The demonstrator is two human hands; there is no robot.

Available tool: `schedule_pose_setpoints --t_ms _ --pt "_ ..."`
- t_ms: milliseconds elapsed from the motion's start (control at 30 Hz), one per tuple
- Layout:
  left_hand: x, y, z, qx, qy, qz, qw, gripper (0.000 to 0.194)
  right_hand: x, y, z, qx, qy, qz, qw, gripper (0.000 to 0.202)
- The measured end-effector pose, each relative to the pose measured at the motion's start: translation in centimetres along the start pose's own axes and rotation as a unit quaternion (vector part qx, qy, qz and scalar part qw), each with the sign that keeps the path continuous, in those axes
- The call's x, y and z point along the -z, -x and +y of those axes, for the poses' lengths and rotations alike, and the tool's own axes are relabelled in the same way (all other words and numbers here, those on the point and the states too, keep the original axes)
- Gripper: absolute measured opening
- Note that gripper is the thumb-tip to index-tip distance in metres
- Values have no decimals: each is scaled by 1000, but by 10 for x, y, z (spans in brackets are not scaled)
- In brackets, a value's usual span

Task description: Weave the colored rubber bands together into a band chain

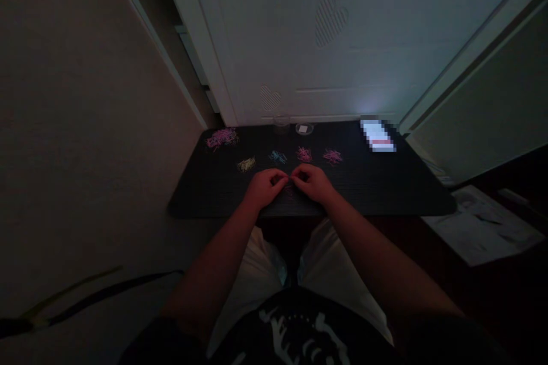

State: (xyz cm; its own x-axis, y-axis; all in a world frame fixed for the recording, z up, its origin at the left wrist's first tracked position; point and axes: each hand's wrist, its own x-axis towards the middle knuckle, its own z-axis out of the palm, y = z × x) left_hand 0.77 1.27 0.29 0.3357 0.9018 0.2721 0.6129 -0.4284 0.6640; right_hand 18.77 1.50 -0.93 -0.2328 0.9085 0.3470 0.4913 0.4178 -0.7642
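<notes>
My left hand (pixel 264 187) and my right hand (pixel 313 182) rest at the front of the dark table (pixel 377 188), fingertips nearly meeting. Each has thumb and forefinger pinched together; whatever is between them is too small to make out. Just below the fingertips lie a few dim reddish thin pieces (pixel 290 191). Beyond the hands sit small piles of thin, short pieces: a yellow pile (pixel 246 165), a blue pile (pixel 278 157), a red-pink pile (pixel 304 154) and a magenta pile (pixel 333 156). A larger pink-purple pile (pixel 221 138) occupies the far left corner.
At the back edge stand a clear round container (pixel 281 123) and a round lid (pixel 304 129) with a white square on it. A lit, blurred-out phone-like screen (pixel 379 136) is at the back right. A white door panel (pixel 282 40) rises behind the table.
</notes>
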Motion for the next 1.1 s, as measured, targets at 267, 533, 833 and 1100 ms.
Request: schedule_pose_setpoints --t_ms 267,533,833,1100 --pt "0 1 1 -4 -8 -12 1000 23 1 0 -1 6 -11 -18 1000 9" --pt "0 1 2 -10 3 1 1000 16 2 1 -3 -10 8 -30 999 5" --pt "-1 1 0 -7 11 0 1000 19 2 1 -3 4 -2 -23 1000 4" --pt "1 0 0 -8 -5 -15 1000 20 1 0 -1 8 -2 -23 1000 7"
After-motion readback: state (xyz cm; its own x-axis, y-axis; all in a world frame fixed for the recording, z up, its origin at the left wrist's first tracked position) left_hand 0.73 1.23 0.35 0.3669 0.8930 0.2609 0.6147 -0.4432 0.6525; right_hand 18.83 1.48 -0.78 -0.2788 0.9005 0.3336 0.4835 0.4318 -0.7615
